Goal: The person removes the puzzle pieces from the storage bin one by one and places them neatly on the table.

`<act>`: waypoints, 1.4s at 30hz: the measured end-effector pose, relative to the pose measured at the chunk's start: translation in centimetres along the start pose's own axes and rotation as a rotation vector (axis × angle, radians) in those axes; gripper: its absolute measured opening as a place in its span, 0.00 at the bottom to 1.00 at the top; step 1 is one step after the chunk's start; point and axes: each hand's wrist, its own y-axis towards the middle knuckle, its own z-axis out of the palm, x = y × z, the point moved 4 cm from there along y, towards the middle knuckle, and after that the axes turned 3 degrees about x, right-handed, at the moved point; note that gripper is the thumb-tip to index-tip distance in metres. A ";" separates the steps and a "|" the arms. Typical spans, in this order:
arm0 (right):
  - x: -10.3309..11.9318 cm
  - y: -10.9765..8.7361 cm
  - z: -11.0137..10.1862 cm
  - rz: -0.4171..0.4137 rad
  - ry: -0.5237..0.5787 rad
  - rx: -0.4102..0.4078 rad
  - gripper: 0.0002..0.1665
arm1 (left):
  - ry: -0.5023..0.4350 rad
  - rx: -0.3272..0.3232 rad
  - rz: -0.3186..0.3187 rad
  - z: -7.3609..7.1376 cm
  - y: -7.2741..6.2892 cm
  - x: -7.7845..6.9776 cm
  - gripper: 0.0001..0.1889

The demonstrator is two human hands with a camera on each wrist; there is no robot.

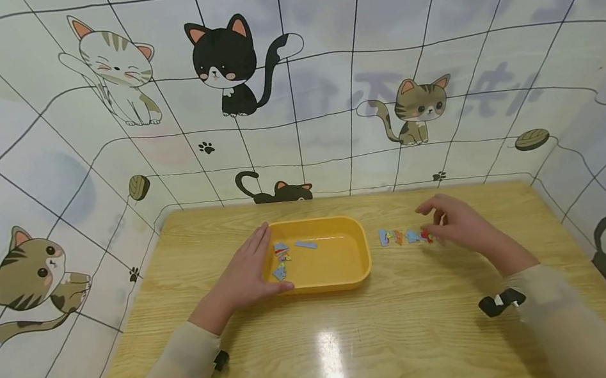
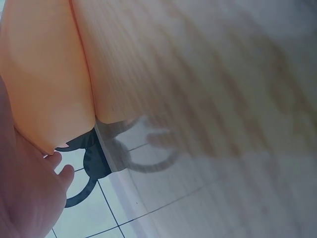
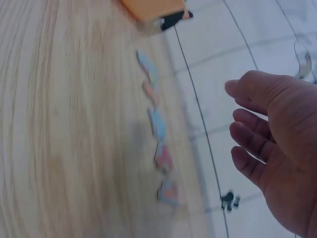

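My left hand (image 1: 246, 270) holds the left end of a shallow yellow tray (image 1: 354, 282), fingers along its left side and thumb at the near rim. Inside the tray lie a few small printed puzzle pieces (image 1: 279, 273) at its left, with a slim blue puzzle piece (image 1: 306, 244) farther in. To the right of the tray, several puzzle pieces (image 3: 157, 124) form a row on the table. My right hand (image 1: 455, 224) hovers by the right end of that row, fingers loosely bent. Nothing shows between its fingers (image 3: 252, 124) in the right wrist view.
The wooden table (image 1: 416, 334) has a light reflection near its front. A pale cloth wall (image 1: 317, 83) printed with cats and grid lines stands close behind the tray and runs along both sides.
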 end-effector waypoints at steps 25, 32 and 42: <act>14.5 8.9 11.2 -0.165 -0.123 0.234 0.30 | -0.011 -0.003 0.012 -0.2 0.0 0.2 0.83; 14.6 10.5 13.6 -0.197 -0.235 0.305 0.32 | 0.000 -0.014 0.007 -0.2 0.0 0.2 0.81; 14.1 12.4 16.2 -0.153 -0.254 0.360 0.33 | 0.000 -0.010 0.010 -0.1 0.0 0.2 0.80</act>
